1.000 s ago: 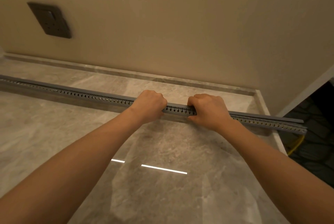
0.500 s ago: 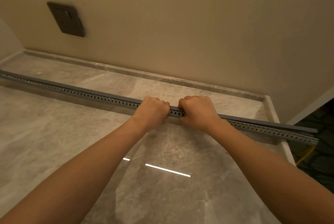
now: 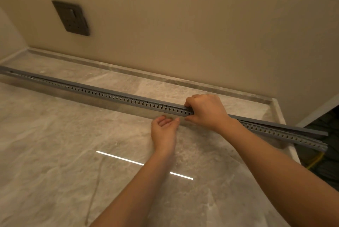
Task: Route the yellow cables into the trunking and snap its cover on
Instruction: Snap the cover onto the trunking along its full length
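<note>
The grey slotted trunking is laid lengthwise across the marble desk, parallel to the beige wall, and it is clasped near its right-hand third by the right grip, whose fingers are curled over the top edge while the thumb is pressed against the near side. To the left of this grip the grey cover is seen lying flush along the top of the trunking; to the right of it the cover is lifted clear of the channel, and the gap is widened toward the far end, which is carried out past the desk's edge. The left grip is held just in front of the trunking, below and to the left of the right grip, apart from the channel; its fingers are loosely curled, palm turned upward, and nothing is held in it. Beyond the right grip, under the overhanging end of the trunking, a short stretch of yellow cable is seen against a dark area below the desk; whether cables are lying inside the channel cannot be told. Well to the left of both grips and higher up, a dark socket plate is mounted on the wall. Nearer than the left grip, a thin bright light reflection is shown on the polished desk.
</note>
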Tool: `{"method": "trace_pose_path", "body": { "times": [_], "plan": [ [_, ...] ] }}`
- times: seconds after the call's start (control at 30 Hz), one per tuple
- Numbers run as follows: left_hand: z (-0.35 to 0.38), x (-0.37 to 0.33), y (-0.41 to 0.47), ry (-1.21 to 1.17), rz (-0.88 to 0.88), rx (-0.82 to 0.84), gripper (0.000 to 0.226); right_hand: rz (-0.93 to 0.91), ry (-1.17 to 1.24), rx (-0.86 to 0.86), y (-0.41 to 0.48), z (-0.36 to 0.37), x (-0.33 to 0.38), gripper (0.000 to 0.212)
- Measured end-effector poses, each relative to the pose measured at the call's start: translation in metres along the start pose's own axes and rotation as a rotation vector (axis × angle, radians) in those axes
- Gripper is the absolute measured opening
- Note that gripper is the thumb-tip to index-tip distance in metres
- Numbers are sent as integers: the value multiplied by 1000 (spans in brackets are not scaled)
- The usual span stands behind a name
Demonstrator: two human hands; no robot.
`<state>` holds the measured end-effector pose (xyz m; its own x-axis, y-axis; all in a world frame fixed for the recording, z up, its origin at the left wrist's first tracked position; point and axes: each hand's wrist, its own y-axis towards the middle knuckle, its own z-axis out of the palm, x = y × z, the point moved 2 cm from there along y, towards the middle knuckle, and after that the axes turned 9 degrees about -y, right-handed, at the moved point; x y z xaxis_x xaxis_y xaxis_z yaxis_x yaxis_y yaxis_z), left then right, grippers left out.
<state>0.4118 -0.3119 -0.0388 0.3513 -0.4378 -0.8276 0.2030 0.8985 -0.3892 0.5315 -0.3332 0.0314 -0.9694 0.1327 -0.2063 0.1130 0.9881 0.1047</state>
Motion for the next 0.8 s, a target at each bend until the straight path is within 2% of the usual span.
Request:
{"method": "trace_pose_path", "body": {
  "times": [0.1,0.27,0.47,0.63,0.73,0.8],
  "plan": [
    [11,1,4,-227,-176,205,42,-2,32,-24,-1,1,-1,32],
    [15,1,18,-310,-204,344,34,-3,71,-67,-3,2,-5,32],
    [13,8,22,-295,-93,368,30,44,170,-66,-9,7,-6,33],
    [14,11,24,-271,-63,358,32,186,542,107,-9,9,-29,26],
    [15,10,23,-269,-70,343,31,232,495,249,-12,15,-42,39],
    [15,10,23,-261,-68,342,30,257,535,278,-14,18,-44,41]
  ]
}}
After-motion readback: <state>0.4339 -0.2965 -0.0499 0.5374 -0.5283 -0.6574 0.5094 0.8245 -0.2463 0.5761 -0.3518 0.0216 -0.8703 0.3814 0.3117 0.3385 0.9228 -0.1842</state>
